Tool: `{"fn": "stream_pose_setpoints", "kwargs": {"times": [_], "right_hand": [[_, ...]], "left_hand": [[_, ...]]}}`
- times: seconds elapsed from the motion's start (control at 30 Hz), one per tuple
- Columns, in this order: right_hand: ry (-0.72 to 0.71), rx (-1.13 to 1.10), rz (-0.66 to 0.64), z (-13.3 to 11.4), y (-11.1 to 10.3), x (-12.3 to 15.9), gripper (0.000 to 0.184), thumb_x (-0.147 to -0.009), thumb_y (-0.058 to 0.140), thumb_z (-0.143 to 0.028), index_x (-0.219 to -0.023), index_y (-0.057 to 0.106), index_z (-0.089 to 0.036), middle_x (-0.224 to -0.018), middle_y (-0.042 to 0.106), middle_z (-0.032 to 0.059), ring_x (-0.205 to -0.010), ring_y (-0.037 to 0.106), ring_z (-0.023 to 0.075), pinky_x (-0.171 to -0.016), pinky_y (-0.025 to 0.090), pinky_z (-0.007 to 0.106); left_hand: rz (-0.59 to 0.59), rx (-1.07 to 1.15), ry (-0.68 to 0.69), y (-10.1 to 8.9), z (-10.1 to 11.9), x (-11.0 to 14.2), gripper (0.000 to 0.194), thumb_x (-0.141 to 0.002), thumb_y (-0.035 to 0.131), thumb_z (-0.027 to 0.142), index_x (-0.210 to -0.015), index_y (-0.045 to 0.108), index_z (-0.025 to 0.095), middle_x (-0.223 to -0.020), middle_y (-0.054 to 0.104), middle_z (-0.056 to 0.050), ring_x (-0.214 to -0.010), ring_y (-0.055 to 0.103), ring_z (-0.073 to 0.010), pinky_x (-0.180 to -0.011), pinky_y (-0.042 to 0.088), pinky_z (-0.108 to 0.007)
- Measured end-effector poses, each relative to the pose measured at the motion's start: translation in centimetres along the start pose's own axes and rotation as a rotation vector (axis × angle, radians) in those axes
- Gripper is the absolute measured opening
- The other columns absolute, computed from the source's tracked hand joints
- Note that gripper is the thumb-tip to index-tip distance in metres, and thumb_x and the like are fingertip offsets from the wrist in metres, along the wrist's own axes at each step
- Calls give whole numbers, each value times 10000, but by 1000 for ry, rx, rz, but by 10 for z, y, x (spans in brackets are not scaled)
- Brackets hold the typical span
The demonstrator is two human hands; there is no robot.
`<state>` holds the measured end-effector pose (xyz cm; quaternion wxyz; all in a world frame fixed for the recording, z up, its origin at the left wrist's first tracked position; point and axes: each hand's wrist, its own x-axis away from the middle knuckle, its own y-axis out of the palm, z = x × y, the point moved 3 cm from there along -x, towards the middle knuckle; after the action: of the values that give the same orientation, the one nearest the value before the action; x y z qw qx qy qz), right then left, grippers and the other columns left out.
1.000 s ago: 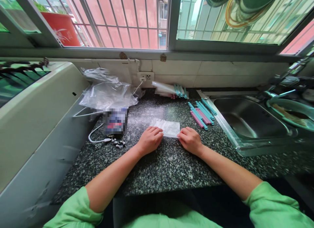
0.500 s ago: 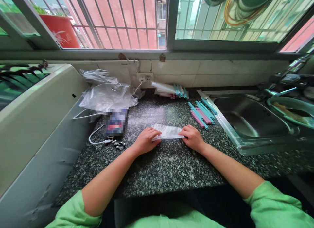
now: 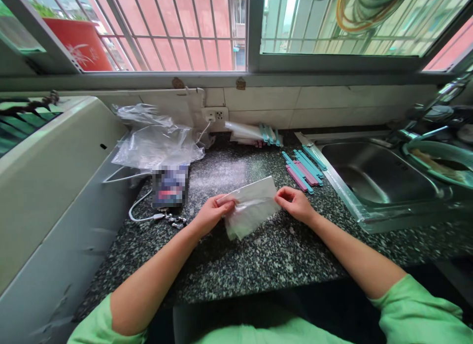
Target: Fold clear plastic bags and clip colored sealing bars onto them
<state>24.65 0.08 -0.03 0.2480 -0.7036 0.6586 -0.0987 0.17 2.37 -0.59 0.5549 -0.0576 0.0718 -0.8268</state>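
A small clear plastic bag [image 3: 249, 206] is held up off the speckled granite counter [image 3: 254, 260] between both hands. My left hand [image 3: 210, 215] pinches its left top corner with fingers closed. My right hand [image 3: 294, 204] pinches the right edge, fingers closed too. The bag hangs tilted, its lower part drooping toward me. Both arms wear green sleeves.
Crumpled clear plastic bags [image 3: 157, 142] lie at the back left, with a blurred dark packet [image 3: 170, 186] and a white cable [image 3: 142, 211] beside them. Blue and pink clip sticks [image 3: 301, 167] lie by the steel sink [image 3: 373, 176]. More sticks and bags [image 3: 254, 133] sit against the wall below the socket [image 3: 215, 116].
The bag lay flat on the counter under both hands a second ago. Both hands have since lifted it off the counter and unfolded it, so it now hangs between them.
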Motion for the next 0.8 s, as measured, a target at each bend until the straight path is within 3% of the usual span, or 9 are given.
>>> {"fn": "stream_pose_setpoints", "kwargs": {"times": [0.07, 0.17, 0.27, 0.37, 0.5, 0.67, 0.8], "right_hand": [[-55, 30, -11, -3, 1, 0, 222, -743, 572, -401, -771, 575, -180, -701, 586, 8, -610, 502, 124, -577, 428, 258], [-267, 100, 69, -16, 0, 1, 146, -766, 575, -333, -787, 607, -193, -791, 616, 36, -748, 543, 159, -697, 451, 307], [-430, 222, 151, -25, -1, 5, 93, -790, 553, -247, -743, 625, -213, -806, 625, 45, -819, 547, 181, -762, 441, 344], [-506, 346, 162, -25, 0, 7, 96, -788, 554, -211, -777, 649, -223, -823, 628, 49, -818, 535, 185, -739, 444, 336], [-521, 509, 96, -15, 3, 7, 137, -781, 549, -170, -828, 670, -215, -853, 628, 60, -837, 517, 191, -741, 446, 326], [-558, 610, -76, -4, 3, 9, 198, -768, 523, -120, -874, 667, -206, -890, 620, 69, -826, 508, 184, -718, 456, 303], [-565, 665, -158, -4, -3, 15, 257, -749, 500, -82, -920, 654, -196, -939, 603, 80, -861, 517, 183, -737, 453, 296]], "left_hand": [[86, -168, 154, -2, 9, 3, 358, -728, 552, 492, -780, 658, 153, -710, 673, -45, -652, 586, -162, -625, 474, -281], [131, -427, 459, -2, 26, 13, 270, -821, 454, 350, -849, 660, 177, -851, 692, -79, -802, 608, -182, -755, 481, -321], [126, -646, 753, 1, 38, 25, 255, -825, 418, 269, -927, 645, 213, -962, 687, -84, -896, 604, -189, -821, 466, -355], [107, -800, 927, 2, 39, 31, 263, -801, 432, 216, -978, 627, 231, -998, 682, -69, -926, 593, -187, -829, 457, -356], [100, -914, 1016, 2, 34, 27, 263, -792, 453, 167, -989, 618, 222, -1023, 675, -68, -940, 580, -192, -833, 437, -350], [-162, -995, 868, 12, 21, 19, 210, -816, 463, 184, -948, 622, 222, -994, 679, -48, -939, 572, -179, -821, 433, -315], [-291, -993, 799, 21, 12, 19, 185, -808, 465, 158, -902, 617, 206, -971, 677, -48, -894, 580, -173, -790, 433, -298]]}}
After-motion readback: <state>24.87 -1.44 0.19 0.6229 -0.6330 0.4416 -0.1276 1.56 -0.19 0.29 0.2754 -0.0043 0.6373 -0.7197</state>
